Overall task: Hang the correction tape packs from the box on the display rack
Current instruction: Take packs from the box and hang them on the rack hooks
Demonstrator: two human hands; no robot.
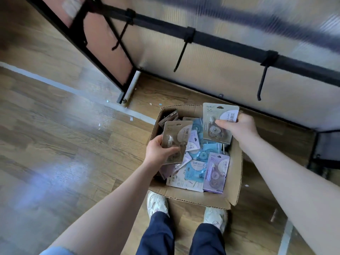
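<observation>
Over the box [232,173] at lower centre, each hand, left [158,150] and right [239,126], gripped a light, stiff carded pack, left one [174,138], right one [219,122], best held by its edges.

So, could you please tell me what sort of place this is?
Probably a stationery shop being stocked: a black rack with bare hooks, and a floor box of carded packs.

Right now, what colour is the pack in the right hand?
Grey-beige card; the pack in the right hand shows best in the head view.
</observation>
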